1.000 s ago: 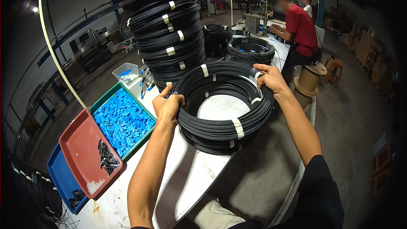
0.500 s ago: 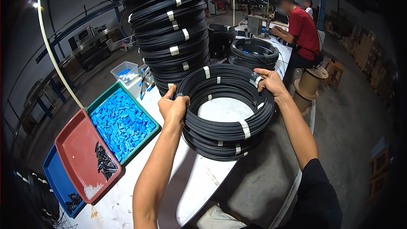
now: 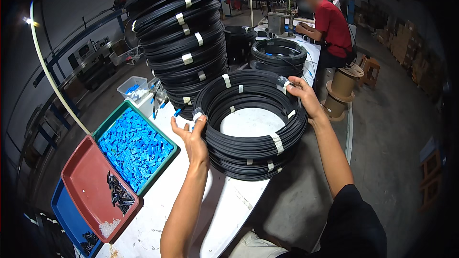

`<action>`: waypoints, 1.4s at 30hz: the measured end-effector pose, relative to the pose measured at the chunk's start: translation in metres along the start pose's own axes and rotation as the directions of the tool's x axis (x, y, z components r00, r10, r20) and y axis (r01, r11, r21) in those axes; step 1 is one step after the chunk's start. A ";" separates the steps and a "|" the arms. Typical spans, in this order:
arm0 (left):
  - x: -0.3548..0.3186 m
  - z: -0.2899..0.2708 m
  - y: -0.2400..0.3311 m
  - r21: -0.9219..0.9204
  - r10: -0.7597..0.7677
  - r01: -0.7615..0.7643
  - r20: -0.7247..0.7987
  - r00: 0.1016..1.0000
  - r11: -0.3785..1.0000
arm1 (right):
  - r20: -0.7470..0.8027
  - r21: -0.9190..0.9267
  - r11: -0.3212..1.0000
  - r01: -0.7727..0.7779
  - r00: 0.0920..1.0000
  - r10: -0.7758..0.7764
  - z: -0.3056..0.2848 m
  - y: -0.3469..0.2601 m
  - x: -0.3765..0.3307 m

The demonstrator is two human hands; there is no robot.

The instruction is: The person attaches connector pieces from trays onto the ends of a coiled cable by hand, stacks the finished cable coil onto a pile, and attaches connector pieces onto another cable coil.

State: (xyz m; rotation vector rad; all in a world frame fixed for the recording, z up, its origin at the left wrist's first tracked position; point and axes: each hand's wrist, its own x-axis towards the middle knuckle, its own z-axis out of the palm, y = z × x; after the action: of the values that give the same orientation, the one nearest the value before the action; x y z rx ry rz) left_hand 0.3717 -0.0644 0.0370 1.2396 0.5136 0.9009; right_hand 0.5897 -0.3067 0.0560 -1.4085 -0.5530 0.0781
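In front of me on the white table (image 3: 229, 210) lies a short stack of black cable coils (image 3: 239, 149), bound with white tape bands. My left hand (image 3: 192, 144) is at the left rim, its fingers spread apart and its thumb near a clear-wrapped, taped spot on the top coil. A cable end with a blue connector (image 3: 179, 112) sticks out just beyond its fingertips. At the far right rim, my right hand (image 3: 307, 99) grips the top coil, thumb and forefinger on a clear-wrapped, taped spot. Its lower fingers are partly hidden.
A tall stack of black coils (image 3: 184, 43) rises behind to the left. Left lie a green tray (image 3: 177, 149) of blue connectors, a red tray (image 3: 83, 172) and a blue tray (image 3: 62, 210). Farther back are more coils (image 3: 277, 57) and a person in red (image 3: 332, 24). Spools (image 3: 342, 93) stand right.
My left hand has loosened from the coil's rim, and its fingers have spread. The right hand stays on the coil with slightly shifted fingers. The whole view has shifted a little.
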 end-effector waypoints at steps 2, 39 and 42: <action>-0.007 0.006 0.003 0.047 0.037 -0.039 0.036 0.999 0.998 | 0.141 0.263 0.955 -0.137 0.985 0.102 0.002 -0.010 -0.005; -0.011 -0.032 -0.010 0.202 0.161 -0.222 0.280 0.946 0.954 | -0.193 0.223 0.961 0.165 0.974 -0.122 -0.009 0.047 -0.014; -0.017 -0.049 -0.002 0.218 0.202 -0.270 0.289 0.936 0.938 | -0.153 -0.201 0.863 0.464 0.855 -0.495 -0.054 0.080 0.013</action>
State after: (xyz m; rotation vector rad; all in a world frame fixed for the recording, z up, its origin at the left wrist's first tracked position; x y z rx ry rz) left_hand 0.3247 -0.0498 0.0190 1.6582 0.2739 0.8720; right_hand 0.6450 -0.3366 -0.0185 -1.3718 -0.7413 -0.5185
